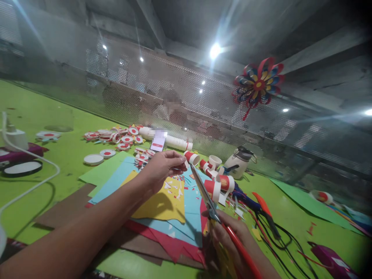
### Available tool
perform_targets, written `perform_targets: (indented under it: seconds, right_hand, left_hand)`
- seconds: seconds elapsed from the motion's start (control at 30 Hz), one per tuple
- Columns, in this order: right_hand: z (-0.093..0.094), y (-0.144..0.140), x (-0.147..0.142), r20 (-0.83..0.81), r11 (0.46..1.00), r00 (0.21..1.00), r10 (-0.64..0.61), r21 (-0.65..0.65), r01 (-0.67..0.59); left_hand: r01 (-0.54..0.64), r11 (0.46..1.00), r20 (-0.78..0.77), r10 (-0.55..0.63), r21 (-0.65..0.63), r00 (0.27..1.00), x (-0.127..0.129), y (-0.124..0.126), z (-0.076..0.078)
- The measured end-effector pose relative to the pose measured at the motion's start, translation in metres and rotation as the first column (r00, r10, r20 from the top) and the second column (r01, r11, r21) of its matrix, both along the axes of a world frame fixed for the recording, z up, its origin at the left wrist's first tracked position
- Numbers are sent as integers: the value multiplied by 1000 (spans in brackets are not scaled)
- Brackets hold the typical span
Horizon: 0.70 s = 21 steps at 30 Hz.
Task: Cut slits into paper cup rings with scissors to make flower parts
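Observation:
My left hand (pixel 164 170) is raised over the yellow paper (pixel 154 201), its thumb and fingertips pinched together. A small bit of red and white shows at the fingertips, too small to make out. My right hand (pixel 229 232) grips a pair of scissors (pixel 205 192) with red handles. The blades point up and away, with their tips just right of my left fingertips. Small red and white paper scraps (pixel 174 186) lie on the yellow sheet. Beneath it are light blue sheets (pixel 186 228) and red paper (pixel 171 246).
Red and white paper cups (pixel 225 182) and a jar (pixel 238 161) stand to the right. Near them lies a tool (pixel 266 213) with an orange part and black cords. Disc-shaped paper pieces (pixel 128 139), a phone (pixel 158 140) and a white roll (pixel 178 142) lie behind; a mesh panel (pixel 139 85) rises beyond.

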State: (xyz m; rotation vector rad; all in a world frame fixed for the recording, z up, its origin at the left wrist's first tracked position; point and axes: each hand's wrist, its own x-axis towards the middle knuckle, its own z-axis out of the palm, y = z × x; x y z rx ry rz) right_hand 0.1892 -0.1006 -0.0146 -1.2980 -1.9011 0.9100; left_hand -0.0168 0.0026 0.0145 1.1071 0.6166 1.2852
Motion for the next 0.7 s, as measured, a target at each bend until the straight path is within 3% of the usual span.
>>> perform_targets:
  seconds: [0.17,0.37,0.53,0.7]
  right_hand:
    - [-7,-2,0,-144,989,988,60,-127,-79]
    - [-3,-4,0,41,999,999,34,13,-34]
    - [4,-5,0,113,1000,994,9,20,-12]
    - [-1,-1,5,165,999,986,-6,47,-2]
  left_hand:
    - [-11,1000,-9,11,-11,1000,-3,2,0]
    - [14,1000,-7,-14,-26,1000,-5,4,0]
    - [33,999,-70,-35,-29,997,-5,3,1]
    - [21,999,-109,-26,-42,994,-5,3,4]
